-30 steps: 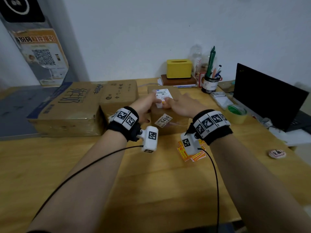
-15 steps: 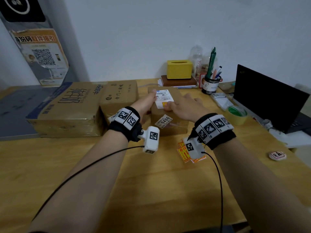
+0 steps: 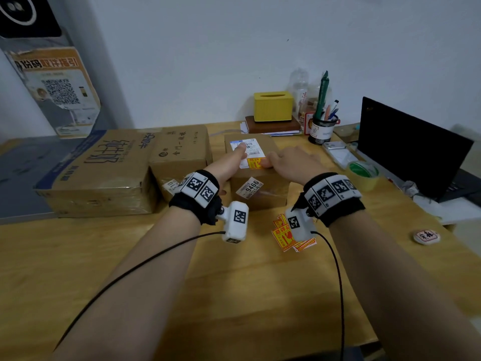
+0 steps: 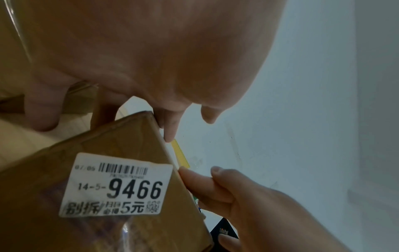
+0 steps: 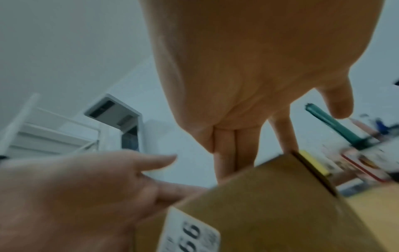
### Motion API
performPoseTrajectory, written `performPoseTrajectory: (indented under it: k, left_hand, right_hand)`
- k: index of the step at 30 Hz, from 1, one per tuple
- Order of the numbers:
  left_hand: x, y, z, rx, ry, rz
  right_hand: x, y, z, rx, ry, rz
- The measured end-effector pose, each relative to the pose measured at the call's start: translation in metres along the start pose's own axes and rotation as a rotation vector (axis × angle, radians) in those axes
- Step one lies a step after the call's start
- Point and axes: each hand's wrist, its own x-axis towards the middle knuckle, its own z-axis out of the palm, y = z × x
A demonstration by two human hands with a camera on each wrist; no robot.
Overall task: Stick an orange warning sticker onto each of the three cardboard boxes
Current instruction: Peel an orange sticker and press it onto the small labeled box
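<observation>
Three cardboard boxes stand in a row: a large one, a middle one and a small one with a "9466" label. An orange warning sticker lies flat on the small box's top, over the near end of a white shipping label. My left hand rests straight fingers on that label. My right hand presses flat fingertips on the sticker's right end. A pile of spare orange stickers lies on the table under my right wrist.
A green tape roll, a pen cup, a yellow tissue box and a black laptop crowd the back right. A round badge lies near the table's right edge. The wooden table extends toward me.
My right hand has slid to the right across the small box's top, uncovering the orange sticker stuck there. My left hand has stayed on the white label.
</observation>
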Motion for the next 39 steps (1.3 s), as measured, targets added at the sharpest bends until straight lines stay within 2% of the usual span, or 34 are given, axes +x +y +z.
performPoseTrajectory:
  k: [5, 14, 19, 23, 25, 27, 31, 39]
  left_hand:
    - [-0.004, 0.001, 0.002, -0.022, 0.027, 0.0]
    - [-0.002, 0.0, -0.002, -0.055, 0.039, -0.014]
    - [-0.008, -0.004, -0.013, -0.124, 0.011, 0.001]
    - [-0.018, -0.004, -0.019, -0.103, 0.068, 0.004]
    - [-0.023, -0.004, -0.015, -0.148, 0.026, 0.001]
    - [-0.022, -0.004, -0.007, -0.236, -0.007, 0.016]
    - [-0.005, -0.001, 0.003, -0.351, 0.015, 0.106]
    - [0.037, 0.016, 0.021, -0.472, -0.011, 0.17]
  right_hand:
    - [0.009, -0.003, 0.0, 0.134, -0.008, 0.023]
    - [-0.007, 0.007, 0.003, 0.111, 0.044, 0.042]
    - [-0.013, 0.007, 0.005, 0.109, 0.003, 0.005]
    - [-0.018, 0.026, 0.01, 0.239, 0.044, 0.014]
    - [-0.018, 0.032, 0.014, 0.313, 0.035, 0.033]
    - [-0.015, 0.035, 0.017, 0.388, 0.005, 0.052]
    - [-0.001, 0.044, 0.015, 0.417, 0.033, 0.097]
    - [0.048, 0.065, 0.012, 0.537, 0.051, 0.168]
